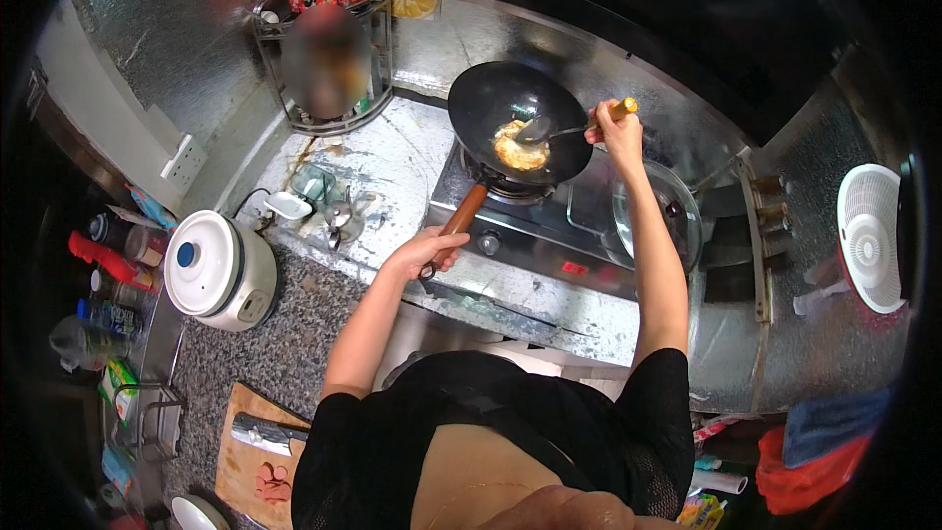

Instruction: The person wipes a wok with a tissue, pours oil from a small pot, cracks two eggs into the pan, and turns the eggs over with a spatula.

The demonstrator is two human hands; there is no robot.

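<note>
A black wok (491,98) sits on the gas stove (530,226), tilted a little toward the far left. My left hand (430,251) is wrapped round its brown wooden handle (465,212). In the wok lies a golden and white fried egg (518,149). My right hand (616,133) grips a spatula (563,132) by its yellowish handle end, and the dark metal head rests on the egg. Part of the egg is hidden under that head.
Right of the wok lies a glass lid (659,216). Knives hang in a wall rack (760,236). On the left stand a white rice cooker (218,270) and a cutting board (235,461) with a cleaver (263,434) and sliced sausage (271,483). A metal shelf (385,39) holds condiments.
</note>
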